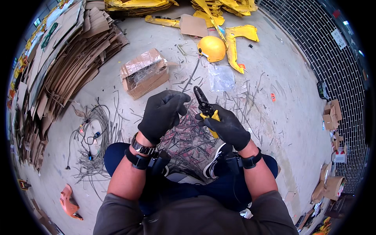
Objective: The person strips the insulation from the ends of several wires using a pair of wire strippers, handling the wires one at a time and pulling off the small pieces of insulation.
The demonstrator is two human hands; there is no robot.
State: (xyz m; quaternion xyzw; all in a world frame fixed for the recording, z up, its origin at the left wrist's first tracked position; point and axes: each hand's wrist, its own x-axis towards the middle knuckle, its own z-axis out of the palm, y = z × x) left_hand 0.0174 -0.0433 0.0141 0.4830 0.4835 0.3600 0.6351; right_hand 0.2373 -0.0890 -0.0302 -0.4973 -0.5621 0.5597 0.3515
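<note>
My left hand (163, 113), in a dark work glove, pinches a grey cable (193, 72) that rises away from my fingers toward a yellow helmet. My right hand (227, 124), gloved alike, is closed around the yellow handles of wire strippers (205, 105). Their black serrated jaws point up and left, apart from the cable. Below both hands a heap of cut cable sheath pieces (188, 138), grey with reddish bits, spreads over the floor between my feet.
An open cardboard box (145, 73) with wire-like scraps stands ahead on the left. Coiled cables (98, 126) lie by my left knee. Flattened cardboard (70, 58) is stacked far left. Beyond are the yellow helmet (212, 49), a clear plastic bag (221, 77) and yellow plastic panels (233, 44).
</note>
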